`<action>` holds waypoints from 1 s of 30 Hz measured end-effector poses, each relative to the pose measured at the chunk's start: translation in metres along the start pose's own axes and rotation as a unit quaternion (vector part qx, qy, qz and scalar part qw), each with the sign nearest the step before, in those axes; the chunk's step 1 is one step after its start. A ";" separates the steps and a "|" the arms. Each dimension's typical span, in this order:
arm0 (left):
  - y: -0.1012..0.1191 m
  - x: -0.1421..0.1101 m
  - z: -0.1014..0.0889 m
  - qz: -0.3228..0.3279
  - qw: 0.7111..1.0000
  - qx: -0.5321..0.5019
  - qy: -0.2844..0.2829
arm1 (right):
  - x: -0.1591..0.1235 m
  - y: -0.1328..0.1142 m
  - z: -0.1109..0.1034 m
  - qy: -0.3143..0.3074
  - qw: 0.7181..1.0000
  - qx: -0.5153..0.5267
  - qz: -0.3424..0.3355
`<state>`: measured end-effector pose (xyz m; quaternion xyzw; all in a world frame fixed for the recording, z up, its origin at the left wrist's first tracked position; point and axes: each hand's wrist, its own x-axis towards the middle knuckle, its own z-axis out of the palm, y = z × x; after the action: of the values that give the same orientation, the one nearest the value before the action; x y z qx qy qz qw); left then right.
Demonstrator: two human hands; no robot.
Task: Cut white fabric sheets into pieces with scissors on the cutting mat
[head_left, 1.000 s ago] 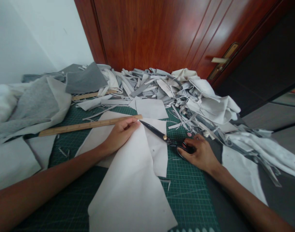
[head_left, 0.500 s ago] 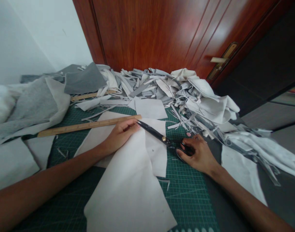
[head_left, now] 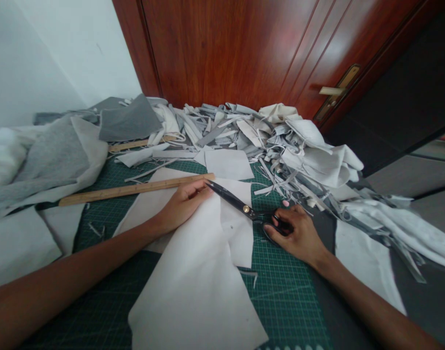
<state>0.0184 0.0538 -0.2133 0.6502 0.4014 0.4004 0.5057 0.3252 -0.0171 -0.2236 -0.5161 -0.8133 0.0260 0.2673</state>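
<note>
My right hand [head_left: 298,232] is closed round the handles of black scissors [head_left: 246,209], whose blades point left and look nearly closed. Their tip lies at the fingertips of my left hand [head_left: 184,204]. Between thumb and fingers, that hand pinches the upper edge of a large white cloth piece [head_left: 196,277], which spreads down toward me. More white cloth pieces [head_left: 240,233] lie beneath it on the green cutting mat [head_left: 288,301]. Just beyond my left hand, a wooden ruler [head_left: 134,190] lies slanted across the mat and cloth.
A long heap of grey and white fabric scraps [head_left: 222,129] lines the back and right. Larger folded cloth [head_left: 58,150] is piled at left, near a white wall. A wooden door [head_left: 222,53] with a brass handle [head_left: 337,91] stands behind. A second wooden strip [head_left: 129,145] is partly covered by scraps.
Very little differs. The view has shifted slightly, and the scissors' tip stays by my left fingertips. Both hands keep their holds.
</note>
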 end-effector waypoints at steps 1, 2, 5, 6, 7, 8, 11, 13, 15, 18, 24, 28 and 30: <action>-0.001 0.000 0.000 -0.001 1.000 0.001 -0.003 | 0.000 0.000 0.000 0.000 1.000 0.000 0.001; -0.002 0.000 0.000 -0.002 1.000 0.006 -0.006 | 0.000 -0.001 0.000 -0.001 1.000 0.000 0.001; -0.004 0.001 -0.001 0.006 1.000 0.018 -0.005 | -0.001 0.000 0.000 -0.003 1.000 0.000 -0.004; -0.005 0.001 -0.001 0.009 1.000 0.020 -0.007 | -0.001 0.001 0.000 -0.005 1.000 0.000 -0.007; -0.006 0.002 -0.001 0.012 1.000 0.018 -0.007 | -0.001 0.001 0.000 -0.006 1.000 0.001 -0.010; -0.007 0.002 -0.001 0.014 1.000 0.015 -0.008 | -0.001 0.002 0.000 -0.009 1.000 0.002 -0.014; -0.009 0.003 -0.002 0.012 1.000 0.014 -0.010 | 0.000 0.003 -0.001 -0.013 1.000 0.002 -0.024; -0.009 0.003 -0.002 0.004 1.000 0.011 -0.013 | 0.000 0.003 -0.002 -0.015 1.000 0.001 -0.028; -0.009 0.003 -0.002 -0.001 1.000 0.008 -0.015 | 0.000 0.003 -0.002 -0.018 0.999 -0.002 -0.030; -0.007 0.002 -0.001 0.008 1.000 0.009 -0.012 | 0.000 0.003 -0.002 -0.022 0.999 -0.004 -0.029; -0.001 0.000 0.000 0.012 0.998 0.059 -0.001 | 0.000 0.002 -0.002 -0.009 0.999 -0.008 -0.032; 0.001 0.001 0.000 0.022 0.998 0.063 -0.002 | 0.000 0.001 -0.002 -0.012 1.000 -0.006 -0.025; 0.002 0.001 0.000 0.019 0.998 0.065 -0.003 | 0.000 0.001 -0.002 -0.010 1.000 -0.005 -0.018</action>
<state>0.0189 0.0543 -0.2114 0.6905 0.4128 0.3814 0.4554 0.3267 -0.0168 -0.2220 -0.5029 -0.8250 0.0219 0.2570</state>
